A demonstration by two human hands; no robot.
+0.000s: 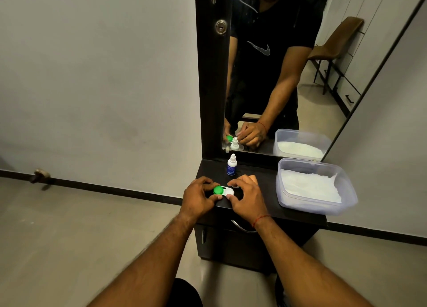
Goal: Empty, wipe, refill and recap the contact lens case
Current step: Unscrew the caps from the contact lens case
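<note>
A white contact lens case [227, 191] lies on the black dresser top [265, 186] near its front edge. A green cap [218, 190] sits on the case's left well. My left hand [199, 197] curls round that green cap and the case's left end. My right hand [246, 197] holds the case's right end, fingers curled over the right well, which hides whether a cap is there. A small white solution bottle [231, 165] with a blue label stands upright just behind the case.
A clear plastic tub [346, 191] holding white tissues sits on the right of the dresser top. A tall mirror [277, 76] rises behind. A drawer handle [242, 228] shows under the front edge. The grey wall is at left.
</note>
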